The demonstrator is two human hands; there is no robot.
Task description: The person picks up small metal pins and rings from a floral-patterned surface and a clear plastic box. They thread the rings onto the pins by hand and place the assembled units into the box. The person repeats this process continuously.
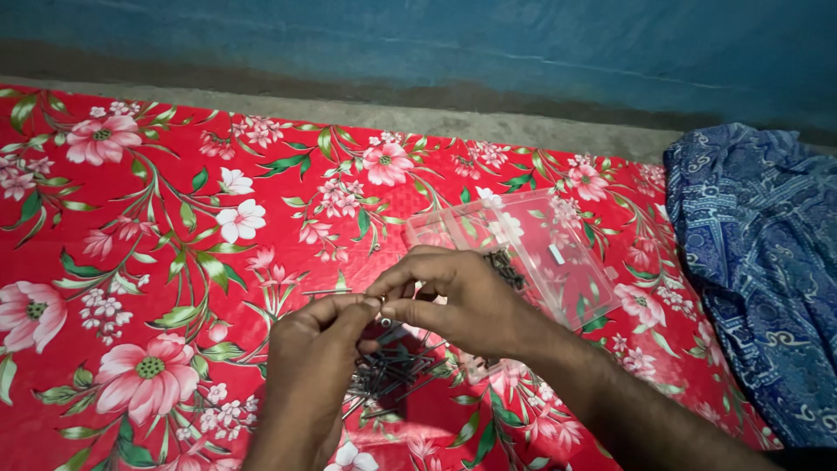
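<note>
My left hand (312, 358) and my right hand (453, 301) meet at the fingertips over a red floral cloth (174, 262). Between the pinched fingers of both hands sits a small dark screw or nail (381, 303), partly hidden by the fingers. Right below the hands lies a loose pile of dark screws (388, 371) on the cloth. A clear plastic compartment box (540, 249) lies open just behind my right hand, with a few dark screws in one compartment near my knuckles.
A blue patterned cloth (767, 262) lies bunched at the right edge. Beyond the red cloth runs a strip of bare grey floor (436, 118) and a blue wall (436, 44).
</note>
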